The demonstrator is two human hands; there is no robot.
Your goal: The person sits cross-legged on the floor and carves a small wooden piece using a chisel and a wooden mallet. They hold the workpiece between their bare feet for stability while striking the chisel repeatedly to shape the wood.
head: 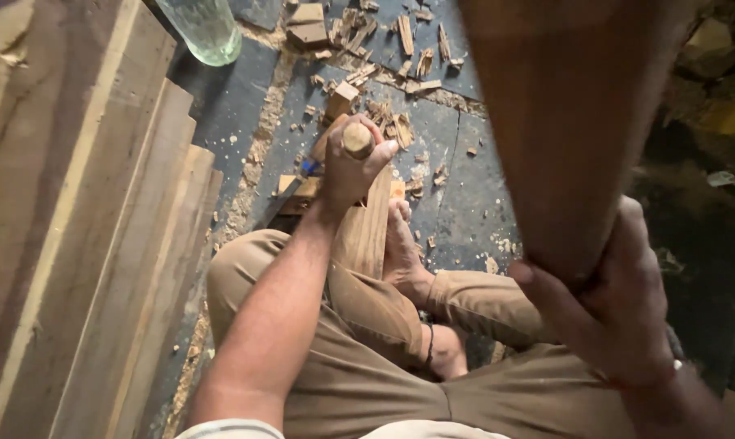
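Observation:
My left hand (349, 167) grips a chisel by its round wooden handle (357, 139), held upright over a narrow wooden board (367, 232) that rests on my leg and is pinned by my foot (400, 252). My right hand (607, 305) is raised close to the camera, closed around the handle of a large wooden mallet (570, 122), which fills the upper right of the view and hides the floor behind it. I sit on the floor in tan trousers.
Long wooden planks (99, 244) are stacked at the left. Wood chips and offcuts (383, 49) litter the dark tiled floor ahead. A clear glass bottle (205, 28) stands at the top left. Dark rubble lies at the right.

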